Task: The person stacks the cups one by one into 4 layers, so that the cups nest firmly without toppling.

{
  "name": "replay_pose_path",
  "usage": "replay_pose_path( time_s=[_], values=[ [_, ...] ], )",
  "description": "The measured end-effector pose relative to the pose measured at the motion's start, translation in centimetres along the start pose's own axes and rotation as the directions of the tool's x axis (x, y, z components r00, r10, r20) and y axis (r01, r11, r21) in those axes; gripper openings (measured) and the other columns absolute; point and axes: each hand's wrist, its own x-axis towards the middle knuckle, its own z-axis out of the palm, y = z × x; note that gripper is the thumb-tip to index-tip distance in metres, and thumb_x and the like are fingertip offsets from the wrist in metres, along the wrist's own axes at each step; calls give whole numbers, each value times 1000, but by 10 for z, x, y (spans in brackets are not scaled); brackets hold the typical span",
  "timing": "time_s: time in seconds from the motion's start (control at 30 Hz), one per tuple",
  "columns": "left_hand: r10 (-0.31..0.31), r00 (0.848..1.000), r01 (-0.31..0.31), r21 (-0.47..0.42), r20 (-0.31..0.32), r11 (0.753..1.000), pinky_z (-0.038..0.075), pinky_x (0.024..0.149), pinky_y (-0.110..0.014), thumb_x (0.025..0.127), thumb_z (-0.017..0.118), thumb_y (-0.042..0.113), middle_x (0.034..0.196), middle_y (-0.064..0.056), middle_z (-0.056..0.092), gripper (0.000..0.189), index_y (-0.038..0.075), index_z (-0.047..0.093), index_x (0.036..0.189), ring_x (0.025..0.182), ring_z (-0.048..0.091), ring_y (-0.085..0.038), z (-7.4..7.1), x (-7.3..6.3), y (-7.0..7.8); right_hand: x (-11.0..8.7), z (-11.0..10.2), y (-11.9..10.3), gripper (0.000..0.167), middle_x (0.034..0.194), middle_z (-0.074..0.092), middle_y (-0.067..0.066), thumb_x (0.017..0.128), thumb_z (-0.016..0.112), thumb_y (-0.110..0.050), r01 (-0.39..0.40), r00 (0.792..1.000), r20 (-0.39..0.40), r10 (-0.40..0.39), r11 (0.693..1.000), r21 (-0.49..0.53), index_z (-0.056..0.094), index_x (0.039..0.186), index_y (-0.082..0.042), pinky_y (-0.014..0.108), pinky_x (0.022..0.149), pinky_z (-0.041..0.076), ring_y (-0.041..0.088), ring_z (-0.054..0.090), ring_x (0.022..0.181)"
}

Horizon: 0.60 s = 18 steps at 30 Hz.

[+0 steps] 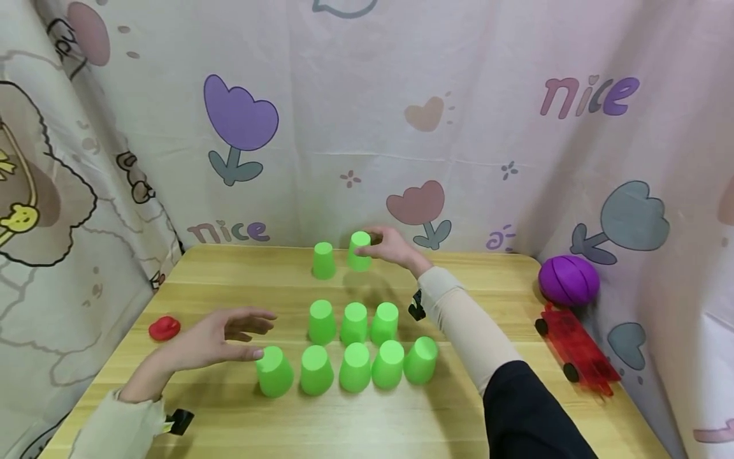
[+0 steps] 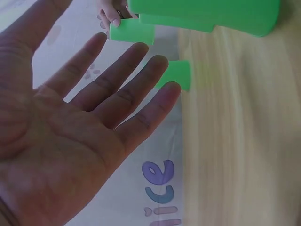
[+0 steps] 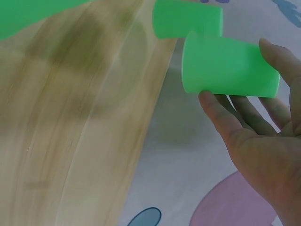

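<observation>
Well, in the head view my right hand [image 1: 392,247] pinches a green cup [image 1: 359,252] near the far edge of the desk [image 1: 487,274]; whether it touches the wood I can't tell. The left wrist view shows my left hand [image 2: 77,123] spread. In the right wrist view, thumb and fingers span the cup's sides; I judge it light, stiff, slightly slippery, best held gently near its narrow end.

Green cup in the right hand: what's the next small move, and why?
Probably lower the held cup beside the standing back cup: the right hand grips it, and the left wrist view shows its lower end above the table.
</observation>
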Motion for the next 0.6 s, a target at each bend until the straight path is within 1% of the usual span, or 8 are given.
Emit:
replay_pose_path(
  time_s=[0.1, 0.17, 0.3, 0.4, 0.47, 0.6],
  values=[
    [7, 1000, -7, -11, 0, 1000, 61, 97, -30, 97, 77, 20, 140, -18, 68, 54, 12, 58, 147, 125, 69, -22, 3, -6, -3, 7, 3, 1, 49, 123, 73, 13, 95, 79, -21, -22, 999, 34, 21, 999, 46, 65, 140, -8, 41, 96, 63, 23, 70, 108],
    [12, 1000, -12, -13, 1, 1000, 61, 97, -29, 97, 77, 19, 140, -19, 67, 55, 11, 57, 148, 125, 69, -19, 6, -9, -5, 10, 5, 3, 51, 125, 73, 15, 95, 78, -19, -37, 998, 46, 34, 998, 55, 63, 142, -6, 42, 97, 63, 24, 71, 109],
    [36, 999, -37, -26, -7, 999, 60, 99, -29, 95, 79, 17, 140, -21, 67, 58, 9, 56, 148, 124, 69, -16, 12, -13, -9, 17, 10, 6, 50, 126, 73, 15, 95, 79, -17, -44, 998, 51, 42, 998, 35, 64, 141, -6, 39, 97, 63, 26, 71, 111],
    [56, 998, -56, -58, -2, 997, 60, 101, -29, 94, 80, 15, 141, -25, 65, 59, 7, 56, 148, 125, 67, -10, 18, -15, -12, 22, 15, 8, 48, 128, 72, 14, 95, 79, -19, -44, 996, 72, 44, 999, 6, 65, 139, -7, 36, 98, 61, 26, 69, 115],
    [64, 998, -64, -74, 6, 995, 59, 102, -28, 94, 80, 14, 142, -27, 64, 60, 6, 56, 148, 126, 65, -5, 22, -16, -14, 24, 19, 10, 46, 130, 72, 14, 95, 79, -19, -50, 995, 91, 50, 999, -1, 66, 138, -7, 35, 99, 61, 26, 68, 118],
    [71, 997, -70, -92, 11, 993, 58, 103, -27, 93, 81, 15, 143, -28, 62, 61, 5, 55, 147, 126, 63, -1, 29, -16, -17, 25, 24, 13, 42, 129, 72, 15, 94, 79, -15, -65, 993, 101, 64, 998, 9, 67, 134, -5, 36, 100, 61, 27, 68, 118]
  ],
)
